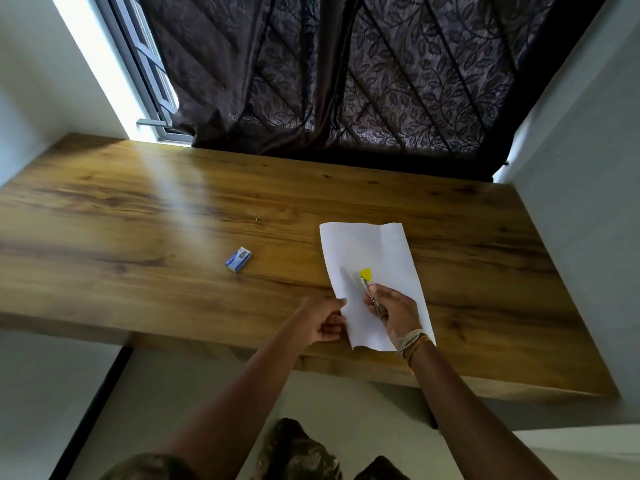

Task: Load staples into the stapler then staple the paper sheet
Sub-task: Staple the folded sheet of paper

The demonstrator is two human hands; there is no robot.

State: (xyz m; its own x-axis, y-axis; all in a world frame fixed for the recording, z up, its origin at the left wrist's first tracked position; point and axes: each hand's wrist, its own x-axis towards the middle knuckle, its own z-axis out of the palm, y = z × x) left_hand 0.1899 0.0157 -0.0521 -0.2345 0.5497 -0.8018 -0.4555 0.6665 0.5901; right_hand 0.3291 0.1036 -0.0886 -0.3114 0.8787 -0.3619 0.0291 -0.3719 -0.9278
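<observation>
Holding the paper sheet [374,268] by its near left edge, the left hand [323,323] pinches it between thumb and fingers, while the right hand [394,315] grips the stapler [369,287], whose yellow tip points toward 12 o'clock over the middle of the sheet; the two hands sit close together but apart. Judging by its creased, limp look, the sheet is light and floppy, so it wants a hold at the edge near where the staple goes. The stapler looks small, stiff and metal, best squeezed across its body. At 9 o'clock from the sheet, well apart, lies the staple box [238,259] on the wooden table [138,220], smooth and glossy; a dark patterned curtain [346,71] hangs at 12 o'clock, beside a window [138,57]
</observation>
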